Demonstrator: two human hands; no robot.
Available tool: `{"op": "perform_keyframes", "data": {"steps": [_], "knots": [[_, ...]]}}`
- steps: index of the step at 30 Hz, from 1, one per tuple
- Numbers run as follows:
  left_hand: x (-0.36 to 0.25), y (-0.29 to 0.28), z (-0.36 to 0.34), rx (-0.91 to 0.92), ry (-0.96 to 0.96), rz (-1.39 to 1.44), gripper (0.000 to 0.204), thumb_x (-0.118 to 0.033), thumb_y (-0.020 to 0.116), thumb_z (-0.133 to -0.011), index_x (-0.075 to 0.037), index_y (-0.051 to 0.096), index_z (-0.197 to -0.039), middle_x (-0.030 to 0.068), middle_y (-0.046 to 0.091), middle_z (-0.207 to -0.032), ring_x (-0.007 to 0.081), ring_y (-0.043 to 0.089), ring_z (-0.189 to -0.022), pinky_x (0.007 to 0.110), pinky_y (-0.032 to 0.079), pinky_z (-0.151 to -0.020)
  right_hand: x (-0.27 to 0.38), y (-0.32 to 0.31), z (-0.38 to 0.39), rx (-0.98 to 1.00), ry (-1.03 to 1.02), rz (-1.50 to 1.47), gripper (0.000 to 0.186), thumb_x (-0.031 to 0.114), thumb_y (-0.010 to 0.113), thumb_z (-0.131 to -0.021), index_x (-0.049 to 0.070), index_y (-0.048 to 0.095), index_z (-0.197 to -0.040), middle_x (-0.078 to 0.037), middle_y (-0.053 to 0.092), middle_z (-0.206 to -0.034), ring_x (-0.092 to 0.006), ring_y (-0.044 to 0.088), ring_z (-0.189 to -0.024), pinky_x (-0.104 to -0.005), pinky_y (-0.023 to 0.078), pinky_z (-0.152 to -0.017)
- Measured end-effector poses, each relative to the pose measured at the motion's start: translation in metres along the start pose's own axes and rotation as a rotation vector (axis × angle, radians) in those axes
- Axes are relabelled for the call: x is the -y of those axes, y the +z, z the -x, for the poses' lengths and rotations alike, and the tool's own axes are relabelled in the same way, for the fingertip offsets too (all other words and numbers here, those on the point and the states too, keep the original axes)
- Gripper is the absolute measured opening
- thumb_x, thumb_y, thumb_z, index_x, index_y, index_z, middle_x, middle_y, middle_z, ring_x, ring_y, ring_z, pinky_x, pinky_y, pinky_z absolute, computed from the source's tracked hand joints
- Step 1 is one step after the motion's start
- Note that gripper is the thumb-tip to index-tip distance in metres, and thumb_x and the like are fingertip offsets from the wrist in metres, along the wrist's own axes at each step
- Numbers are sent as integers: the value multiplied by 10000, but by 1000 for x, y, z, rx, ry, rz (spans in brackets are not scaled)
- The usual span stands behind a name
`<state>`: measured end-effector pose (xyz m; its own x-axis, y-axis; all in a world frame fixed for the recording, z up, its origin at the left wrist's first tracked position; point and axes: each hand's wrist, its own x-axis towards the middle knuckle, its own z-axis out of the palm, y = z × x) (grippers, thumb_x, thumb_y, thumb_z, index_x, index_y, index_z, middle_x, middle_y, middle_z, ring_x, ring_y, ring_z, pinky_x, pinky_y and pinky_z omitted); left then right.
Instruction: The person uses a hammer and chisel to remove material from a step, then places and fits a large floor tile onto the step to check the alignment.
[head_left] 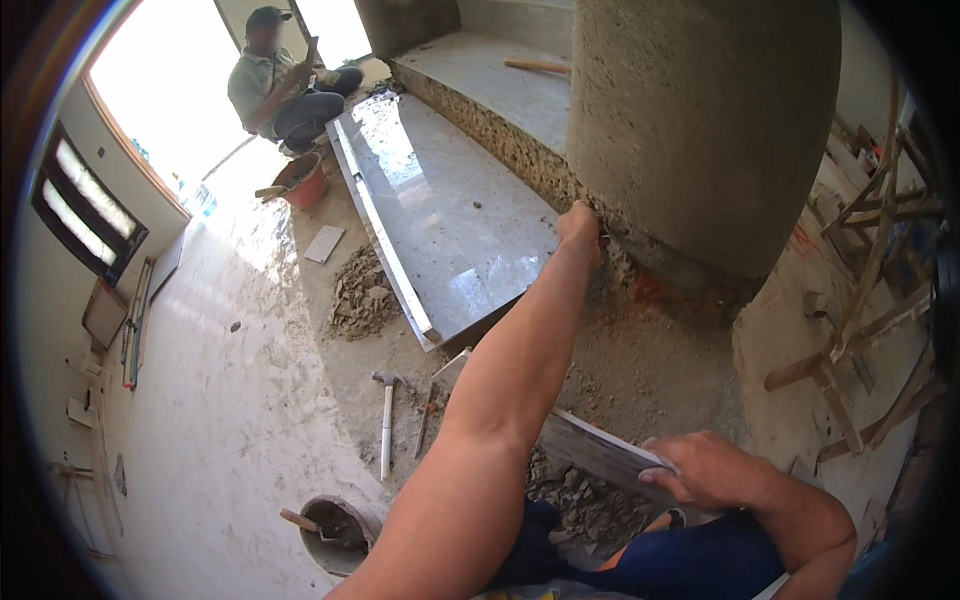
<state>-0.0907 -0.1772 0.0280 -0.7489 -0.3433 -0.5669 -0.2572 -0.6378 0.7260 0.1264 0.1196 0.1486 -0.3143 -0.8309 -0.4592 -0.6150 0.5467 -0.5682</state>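
Note:
My left arm reaches far forward, and my left hand (582, 236) is closed beside the right corner of a large, shiny grey slab (470, 220), against the base of a round column (690, 150). Whatever its curled fingers hold, if anything, is hidden. Closer to me, my right hand (706, 468) grips the right end of a long, narrow strip of tile (605, 450). The strip runs behind my left forearm. On the slab's left edge lies a long, pale straightedge (385, 240). A hammer (387, 420) lies on the floor to the left.
A co-worker (285, 85) squats at the far end of the slab beside an orange bucket (302, 180). Mortar (362, 290) is heaped left of the slab. Another bucket (338, 530) stands near me. Wooden trestles (850, 350) stand right; a wooden handle (537, 66) rests on the step.

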Motion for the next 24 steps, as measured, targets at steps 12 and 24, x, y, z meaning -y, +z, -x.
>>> {"op": "perform_keyframes", "data": {"steps": [12,24], "knots": [[-5,7,16,16,17,38,486,-358,407,-1031,26,563,-1285,200,637,-1239,403,614,-1134,610,426,-1037,2,-2,1,-6,7,-23,425,330,607,-1036,-12,610,-1289,-278,724,-987,-470,706,-948,-533,553,-841],[-7,7,28,35,28,-40,455,-338,461,-1036,23,557,-1296,204,634,-1242,392,621,-1121,611,434,-1030,-1,-1,2,7,37,-23,470,355,642,-1017,-8,608,-1314,-280,730,-975,-463,716,-946,-532,558,-838]]}}
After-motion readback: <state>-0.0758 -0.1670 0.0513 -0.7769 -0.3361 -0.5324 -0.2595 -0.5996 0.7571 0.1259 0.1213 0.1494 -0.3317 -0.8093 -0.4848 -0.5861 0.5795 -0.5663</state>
